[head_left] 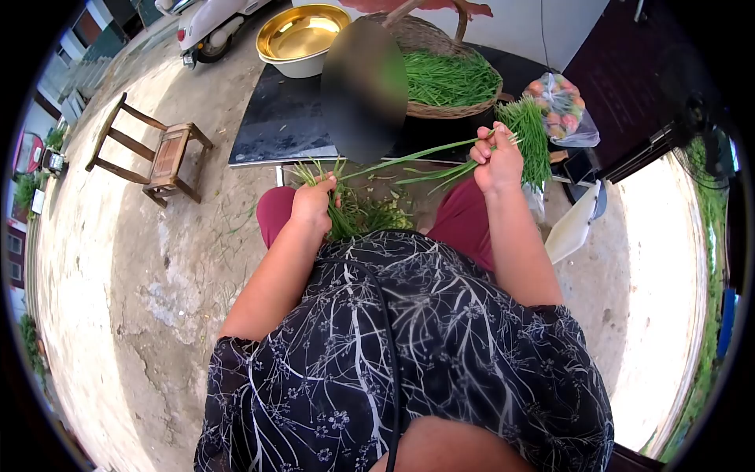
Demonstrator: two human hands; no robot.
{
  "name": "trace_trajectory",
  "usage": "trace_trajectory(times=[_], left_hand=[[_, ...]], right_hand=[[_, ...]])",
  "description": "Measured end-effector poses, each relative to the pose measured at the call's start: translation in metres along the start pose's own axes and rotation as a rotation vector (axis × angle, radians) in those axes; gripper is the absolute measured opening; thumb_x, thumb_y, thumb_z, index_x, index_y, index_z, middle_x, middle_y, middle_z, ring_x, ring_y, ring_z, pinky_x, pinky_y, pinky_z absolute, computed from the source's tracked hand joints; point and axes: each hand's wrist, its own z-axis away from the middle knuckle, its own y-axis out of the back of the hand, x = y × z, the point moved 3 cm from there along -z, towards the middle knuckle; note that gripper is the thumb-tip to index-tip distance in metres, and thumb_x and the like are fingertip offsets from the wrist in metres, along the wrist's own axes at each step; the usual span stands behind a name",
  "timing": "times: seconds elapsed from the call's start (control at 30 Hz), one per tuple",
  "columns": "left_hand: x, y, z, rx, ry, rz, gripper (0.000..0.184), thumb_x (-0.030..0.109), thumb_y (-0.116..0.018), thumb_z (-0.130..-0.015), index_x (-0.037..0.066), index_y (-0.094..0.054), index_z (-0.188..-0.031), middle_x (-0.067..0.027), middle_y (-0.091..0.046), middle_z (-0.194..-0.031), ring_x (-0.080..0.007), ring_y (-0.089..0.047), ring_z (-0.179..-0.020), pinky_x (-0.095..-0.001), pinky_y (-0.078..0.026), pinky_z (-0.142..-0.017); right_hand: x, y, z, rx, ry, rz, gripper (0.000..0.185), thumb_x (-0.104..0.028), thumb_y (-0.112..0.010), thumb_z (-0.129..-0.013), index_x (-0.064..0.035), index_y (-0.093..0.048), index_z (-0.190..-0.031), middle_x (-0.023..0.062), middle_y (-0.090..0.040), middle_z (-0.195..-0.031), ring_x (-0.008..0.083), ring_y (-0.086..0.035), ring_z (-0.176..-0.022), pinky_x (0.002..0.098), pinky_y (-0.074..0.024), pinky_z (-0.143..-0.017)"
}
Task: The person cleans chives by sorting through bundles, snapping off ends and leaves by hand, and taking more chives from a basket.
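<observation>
My left hand (316,203) is closed round a bunch of green chives (346,219) above my lap, their cut ends sticking up past the fingers. My right hand (499,157) is raised to the right and pinches a few long chive stalks (429,152). Their pale ends show at the fingertips, and the green blades stretch left toward the other hand. Just beyond my right hand, a thick pile of chives (528,138) hangs at the table's edge. A wicker basket (452,112) holding many more chives stands on the black table (263,118).
A gold basin (303,35) nested in a white one is at the table's back left. A plastic bag of round fruit (560,110) lies on the right. To the left stand a wooden chair (169,153) and a parked scooter (216,27). A blurred patch hides part of the table.
</observation>
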Motion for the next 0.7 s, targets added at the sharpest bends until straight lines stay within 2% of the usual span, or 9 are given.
trace_trajectory(times=[0.07, 0.23, 0.27, 0.33, 0.43, 0.5, 0.57, 0.67, 0.7], left_hand=[[-0.001, 0.006, -0.006, 0.049, -0.031, 0.027, 0.009, 0.007, -0.055, -0.082, 0.005, -0.055, -0.091, -0.0029, -0.051, -0.077, -0.0145, -0.046, -0.062, -0.0264, -0.040, -0.052], [0.006, 0.011, -0.008, 0.249, -0.105, 0.167, 0.014, 0.008, -0.057, -0.081, 0.004, -0.054, -0.094, -0.0029, -0.051, -0.075, -0.0126, -0.044, -0.055, -0.0252, -0.038, -0.047], [0.007, 0.010, -0.007, 0.252, -0.105, 0.167, 0.014, 0.008, -0.057, -0.081, 0.004, -0.054, -0.094, -0.0029, -0.051, -0.075, -0.0126, -0.044, -0.055, -0.0252, -0.038, -0.047], [0.019, 0.002, 0.004, 0.217, -0.276, 0.161, 0.019, 0.010, -0.062, -0.078, 0.005, -0.053, -0.094, -0.0023, -0.051, -0.075, -0.0120, -0.044, -0.054, -0.0251, -0.037, -0.046], [0.032, 0.001, 0.013, 0.220, -0.388, 0.128, 0.020, 0.012, -0.066, -0.076, 0.005, -0.053, -0.090, -0.0017, -0.051, -0.074, -0.0113, -0.044, -0.056, -0.0246, -0.036, -0.045], [0.036, 0.004, 0.009, 0.213, -0.383, 0.146, 0.019, 0.013, -0.066, -0.076, 0.006, -0.053, -0.088, -0.0016, -0.051, -0.074, -0.0108, -0.044, -0.057, -0.0243, -0.035, -0.045], [0.037, 0.004, 0.010, 0.207, -0.378, 0.165, 0.018, 0.014, -0.067, -0.076, 0.006, -0.054, -0.086, -0.0015, -0.051, -0.074, -0.0103, -0.044, -0.058, -0.0241, -0.035, -0.046], [0.035, -0.025, 0.034, -0.102, -0.354, 0.061, 0.016, 0.020, -0.067, -0.077, 0.009, -0.056, -0.083, 0.0023, -0.056, -0.077, -0.0060, -0.047, -0.064, -0.0213, -0.034, -0.048], [0.034, -0.034, 0.041, -0.200, -0.357, -0.049, 0.018, 0.021, -0.065, -0.079, 0.010, -0.060, -0.092, 0.0034, -0.059, -0.083, -0.0033, -0.046, -0.065, -0.0197, -0.033, -0.049]], right_hand=[[-0.005, 0.003, -0.002, 0.043, 0.042, 0.002, 0.014, -0.019, -0.038, -0.093, -0.0082, -0.046, -0.098, 0.0044, -0.048, -0.069, 0.0091, -0.033, -0.047, 0.0227, -0.0280, -0.042], [-0.011, 0.006, -0.004, 0.010, 0.102, 0.073, 0.024, -0.023, -0.042, -0.092, -0.0037, -0.051, -0.102, 0.0018, -0.049, -0.069, 0.0080, -0.035, -0.049, 0.0225, -0.0293, -0.044], [-0.011, 0.004, -0.002, -0.003, 0.103, 0.090, 0.024, -0.022, -0.042, -0.092, -0.0029, -0.050, -0.103, 0.0019, -0.048, -0.070, 0.0077, -0.034, -0.050, 0.0217, -0.0285, -0.044], [-0.010, -0.001, 0.001, -0.018, 0.101, 0.107, 0.024, -0.021, -0.042, -0.092, -0.0020, -0.050, -0.103, 0.0020, -0.047, -0.071, 0.0073, -0.033, -0.050, 0.0209, -0.0277, -0.044], [-0.006, -0.009, 0.005, -0.043, 0.145, 0.229, 0.024, -0.021, -0.041, -0.092, -0.0017, -0.050, -0.103, 0.0009, -0.047, -0.069, 0.0065, -0.033, -0.049, 0.0208, -0.0277, -0.043], [-0.005, -0.013, 0.007, -0.094, 0.208, 0.325, 0.024, -0.022, -0.041, -0.092, -0.0020, -0.050, -0.103, 0.0005, -0.048, -0.068, 0.0056, -0.036, -0.050, 0.0204, -0.0288, -0.043], [0.001, -0.017, 0.011, -0.146, 0.159, 0.358, 0.024, -0.022, -0.041, -0.093, -0.0021, -0.050, -0.102, 0.0004, -0.048, -0.069, 0.0054, -0.037, -0.050, 0.0200, -0.0299, -0.043], [0.022, -0.032, 0.023, -0.308, 0.010, 0.438, 0.024, -0.022, -0.040, -0.093, -0.0024, -0.052, -0.100, 0.0007, -0.051, -0.070, 0.0050, -0.041, -0.052, 0.0189, -0.0345, -0.046], [0.030, -0.039, 0.030, -0.361, -0.044, 0.461, 0.024, -0.022, -0.040, -0.093, -0.0028, -0.052, -0.099, 0.0007, -0.051, -0.069, 0.0047, -0.042, -0.051, 0.0185, -0.0354, -0.047]])
